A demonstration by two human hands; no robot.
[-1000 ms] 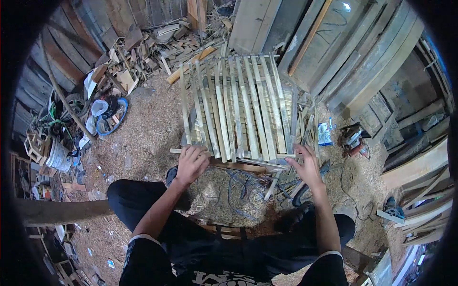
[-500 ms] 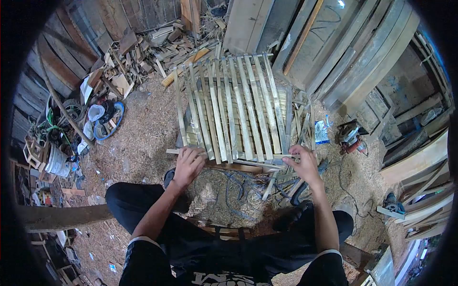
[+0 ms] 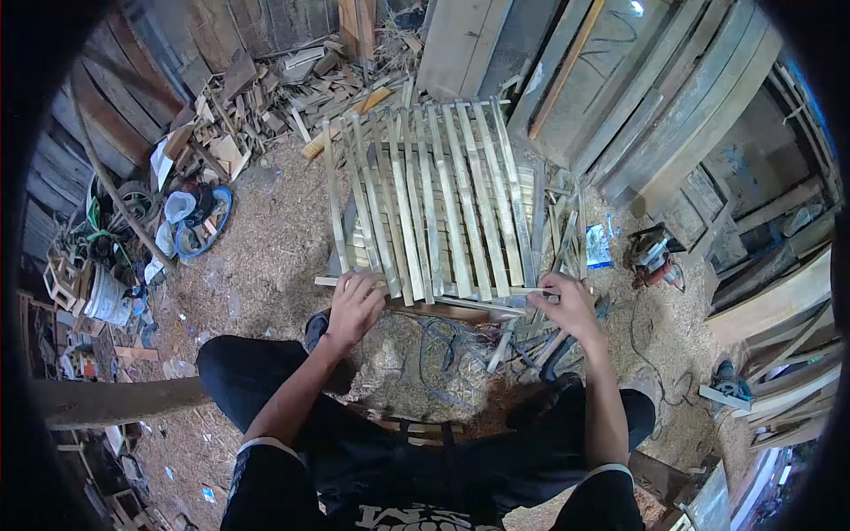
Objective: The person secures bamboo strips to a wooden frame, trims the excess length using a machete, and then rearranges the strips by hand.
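Observation:
Long thin wooden slats lie side by side, slightly fanned, over a slatted wooden stack in front of me. Under their near ends runs a thin crosswise strip. My left hand is closed on this strip near its left end, beside the leftmost slats. My right hand pinches the strip's right end, just right of the last slat. Another crosswise strip lies at the slats' far ends.
Scrap wood is heaped at the back left, near a blue basin. A red power tool and a blue packet lie to the right. Cables cross the sawdust by my feet. Boards lean at the back right.
The view has shifted very slightly. Both hands keep their hold on the strip, and the slats lie almost as before.

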